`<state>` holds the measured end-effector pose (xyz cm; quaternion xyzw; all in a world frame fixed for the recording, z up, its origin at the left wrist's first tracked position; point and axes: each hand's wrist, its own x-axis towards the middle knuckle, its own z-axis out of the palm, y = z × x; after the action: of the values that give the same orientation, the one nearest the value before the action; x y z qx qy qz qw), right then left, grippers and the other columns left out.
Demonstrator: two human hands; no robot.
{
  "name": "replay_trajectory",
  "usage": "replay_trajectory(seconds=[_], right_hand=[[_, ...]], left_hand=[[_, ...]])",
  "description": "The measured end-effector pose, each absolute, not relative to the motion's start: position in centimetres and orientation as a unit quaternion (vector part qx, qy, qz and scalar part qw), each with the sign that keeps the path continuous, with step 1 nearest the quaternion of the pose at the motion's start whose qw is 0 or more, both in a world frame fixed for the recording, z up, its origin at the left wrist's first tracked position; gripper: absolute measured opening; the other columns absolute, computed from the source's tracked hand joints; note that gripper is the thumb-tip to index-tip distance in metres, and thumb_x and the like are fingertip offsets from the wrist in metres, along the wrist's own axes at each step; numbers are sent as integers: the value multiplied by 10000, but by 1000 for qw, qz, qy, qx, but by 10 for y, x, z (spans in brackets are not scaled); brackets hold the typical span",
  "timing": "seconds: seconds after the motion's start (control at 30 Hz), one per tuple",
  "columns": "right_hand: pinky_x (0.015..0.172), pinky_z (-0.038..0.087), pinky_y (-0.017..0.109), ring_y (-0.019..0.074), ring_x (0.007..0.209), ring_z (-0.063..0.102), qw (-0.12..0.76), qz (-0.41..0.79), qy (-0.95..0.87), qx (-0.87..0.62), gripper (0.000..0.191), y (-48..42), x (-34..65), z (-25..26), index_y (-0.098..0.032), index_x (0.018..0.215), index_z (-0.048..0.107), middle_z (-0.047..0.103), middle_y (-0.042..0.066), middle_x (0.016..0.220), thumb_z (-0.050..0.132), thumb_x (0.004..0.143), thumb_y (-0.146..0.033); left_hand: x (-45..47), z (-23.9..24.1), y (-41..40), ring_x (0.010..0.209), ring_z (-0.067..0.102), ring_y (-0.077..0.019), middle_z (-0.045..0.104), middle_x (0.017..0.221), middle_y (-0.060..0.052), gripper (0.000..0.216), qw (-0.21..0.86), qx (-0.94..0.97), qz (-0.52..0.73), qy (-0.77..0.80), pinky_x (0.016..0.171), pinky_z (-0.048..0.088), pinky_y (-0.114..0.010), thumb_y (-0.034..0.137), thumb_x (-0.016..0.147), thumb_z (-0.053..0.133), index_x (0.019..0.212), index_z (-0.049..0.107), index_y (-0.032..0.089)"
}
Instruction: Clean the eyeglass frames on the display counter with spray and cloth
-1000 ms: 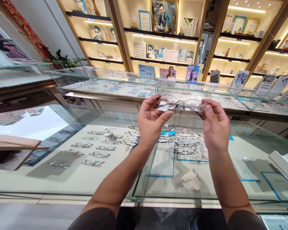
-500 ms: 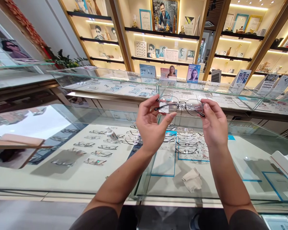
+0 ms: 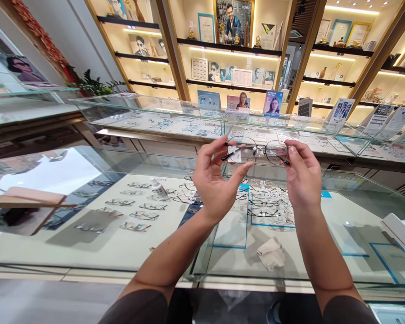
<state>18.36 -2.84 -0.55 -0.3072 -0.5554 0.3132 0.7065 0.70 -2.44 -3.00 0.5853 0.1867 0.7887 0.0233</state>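
A pair of eyeglasses point(image 3: 260, 148) with thin dark rims is held up in front of me, above the glass counter. My left hand point(image 3: 219, 180) grips the left end of the frame with its fingers, while its thumb stands away below the left lens. At the right end, my right hand point(image 3: 302, 171) pinches the frame between thumb and fingers. One dark temple tip shows near each hand. Below the hands, a crumpled pale cloth point(image 3: 271, 254) lies on the counter top. A white bottle point(image 3: 158, 189) stands on the glass to the left.
Rows of eyeglasses point(image 3: 151, 206) lie inside the glass display counter point(image 3: 202, 270). Farther off, a second display case point(image 3: 155, 105) carries several standing cards. A white box-like object point(image 3: 401, 229) sits at the right. Lit shelves point(image 3: 229, 49) with pictures line the back wall.
The eyeglasses have shifted slightly right and turned a little in my hands. The grip on both ends stays much the same.
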Motion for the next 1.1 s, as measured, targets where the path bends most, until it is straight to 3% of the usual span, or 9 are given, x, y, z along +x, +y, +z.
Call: replay_trajectory(seconds=[0.27,0.77,0.93,1.1], right_hand=[[927,614,349,168,1018,723,732,219,-581,-282,199,-36,180,-7,-299,1104,740,742,21,1116,679,989,-449],[861,617,339,173,998,726,730,172,-597,-285,203,-49,175,2,-301,1085,734,744,16,1091,678,986,-469],[886,623,351,169,984,714,723,182,-596,-298,229,-45,178,0,-295,1092,738,745,16,1093,669,985,-486],[901,626,352,167,983,723,720,234,-579,-304,219,-35,181,-3,-277,1073,747,758,21,1097,703,960,-460]], left_hand=[[-4,-34,-8,1193,709,-216,664,1255,-60,643,141,604,765,172,884,652,-262,441,836,886,1400,607,309],[-7,-36,6,963,726,-140,697,1255,-56,596,256,592,747,162,805,608,-235,444,821,897,1340,636,313],[-5,-36,-1,973,730,-150,687,1233,-58,607,240,582,757,178,827,620,-253,467,824,891,1346,629,301],[2,-35,-15,1183,692,-212,646,1257,-57,656,151,577,780,188,888,629,-274,464,802,909,1363,615,294]])
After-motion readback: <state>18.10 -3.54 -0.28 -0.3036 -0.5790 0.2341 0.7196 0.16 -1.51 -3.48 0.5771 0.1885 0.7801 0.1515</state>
